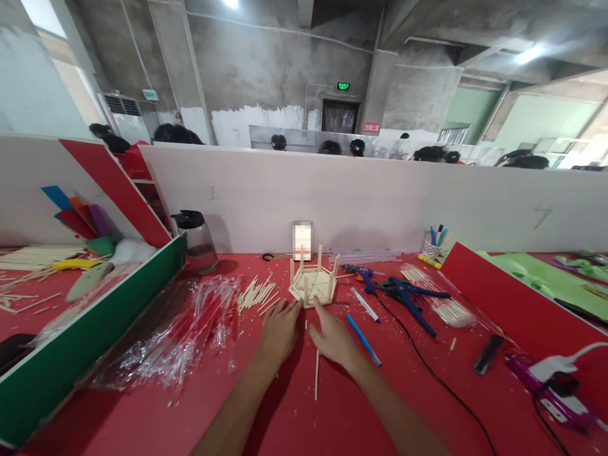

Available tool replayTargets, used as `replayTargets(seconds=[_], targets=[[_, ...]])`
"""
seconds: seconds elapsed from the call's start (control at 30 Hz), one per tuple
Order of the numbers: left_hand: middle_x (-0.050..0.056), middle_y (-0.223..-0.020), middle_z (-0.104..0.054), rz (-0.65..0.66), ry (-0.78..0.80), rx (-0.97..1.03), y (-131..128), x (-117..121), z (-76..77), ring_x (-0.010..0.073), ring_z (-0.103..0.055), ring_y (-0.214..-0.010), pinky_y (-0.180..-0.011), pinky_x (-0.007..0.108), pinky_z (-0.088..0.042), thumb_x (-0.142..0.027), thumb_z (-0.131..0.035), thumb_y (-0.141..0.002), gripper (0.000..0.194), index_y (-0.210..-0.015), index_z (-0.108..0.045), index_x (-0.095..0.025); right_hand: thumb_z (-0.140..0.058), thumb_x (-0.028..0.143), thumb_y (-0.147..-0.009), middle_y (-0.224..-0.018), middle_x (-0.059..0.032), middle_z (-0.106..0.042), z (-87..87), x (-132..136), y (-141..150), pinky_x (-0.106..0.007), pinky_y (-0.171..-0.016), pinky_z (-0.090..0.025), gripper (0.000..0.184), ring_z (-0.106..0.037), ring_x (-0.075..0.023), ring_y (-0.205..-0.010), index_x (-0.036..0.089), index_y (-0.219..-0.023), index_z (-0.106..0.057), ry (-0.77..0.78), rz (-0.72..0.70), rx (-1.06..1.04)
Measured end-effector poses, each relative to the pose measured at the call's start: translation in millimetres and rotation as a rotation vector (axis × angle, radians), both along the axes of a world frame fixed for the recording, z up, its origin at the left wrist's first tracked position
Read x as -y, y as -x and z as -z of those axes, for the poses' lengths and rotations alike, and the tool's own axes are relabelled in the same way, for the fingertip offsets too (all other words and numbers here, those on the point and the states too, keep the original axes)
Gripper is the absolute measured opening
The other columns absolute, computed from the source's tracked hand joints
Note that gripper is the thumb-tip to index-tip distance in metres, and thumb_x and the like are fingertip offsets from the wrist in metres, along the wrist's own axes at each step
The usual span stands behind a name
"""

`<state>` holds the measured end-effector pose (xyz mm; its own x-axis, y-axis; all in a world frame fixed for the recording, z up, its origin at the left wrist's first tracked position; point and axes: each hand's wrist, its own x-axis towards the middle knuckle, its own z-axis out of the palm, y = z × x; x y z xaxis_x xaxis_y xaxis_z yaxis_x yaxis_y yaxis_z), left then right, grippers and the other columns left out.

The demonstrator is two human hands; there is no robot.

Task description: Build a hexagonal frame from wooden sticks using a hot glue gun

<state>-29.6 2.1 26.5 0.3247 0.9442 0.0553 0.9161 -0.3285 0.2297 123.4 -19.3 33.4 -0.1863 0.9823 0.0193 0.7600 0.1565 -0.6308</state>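
Red counter (294,418): hexagonal pale wooden stick frame (313,286) sits mid-counter, upright posts at its corners. Left hand (280,329) at its near-left edge, fingers loosely bent; grip, if any, cannot tell. Right hand (335,339): index finger extended to near edge, thumb apart, nothing pinched. 1 thin wooden stick (316,375) lies nearer.

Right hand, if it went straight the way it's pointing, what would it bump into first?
Your right hand would likely meet the near edge of the hexagonal wooden frame first; any gap at the fingertip is unclear.
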Motion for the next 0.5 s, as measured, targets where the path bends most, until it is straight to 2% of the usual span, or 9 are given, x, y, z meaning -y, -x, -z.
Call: replayTargets(seconds=[0.2,0.4,0.5], targets=[[0.009,-0.147,-0.050,0.000,0.010,-0.003,0.3,-0.1,-2.3,0.0281,-0.038,-0.141,-0.113,0.045,-0.033,-0.003,-0.044,-0.085,0.061,-0.144,-0.046,-0.018,-0.051,0.019,-0.088,-0.149,-0.0223,-0.042,0.2,0.2,-0.3,-0.043,-0.106,-0.040,0.072,-0.049,-0.0315,-0.133,0.008,-0.155,-0.024,0.011,0.007,0.003],[0.009,-0.147,-0.050,-0.012,0.012,-0.013,0.4,-0.7,-3.4,0.0274,-0.038,-0.142,-0.112,0.044,-0.033,-0.002,-0.043,-0.084,0.062,-0.144,-0.045,-0.019,-0.051,0.020,-0.089,-0.145,-0.0227,-0.048,0.6,-0.7,0.8,-0.041,-0.103,-0.042,0.074,-0.053,-0.0310,-0.129,0.007,-0.155,-0.021,0.018,0.008,0.011],[0.011,-0.147,-0.050,0.000,0.015,-0.012,-0.1,1.3,-6.3,0.0286,-0.037,-0.142,-0.112,0.044,-0.033,-0.002,-0.043,-0.085,0.061,-0.144,-0.045,-0.016,-0.050,0.017,-0.087,-0.148,-0.0225,-0.044,-1.8,2.5,-1.1,-0.042,-0.105,-0.040,0.074,-0.051,-0.0310,-0.132,0.007,-0.155,-0.022,0.001,0.000,0.008]])
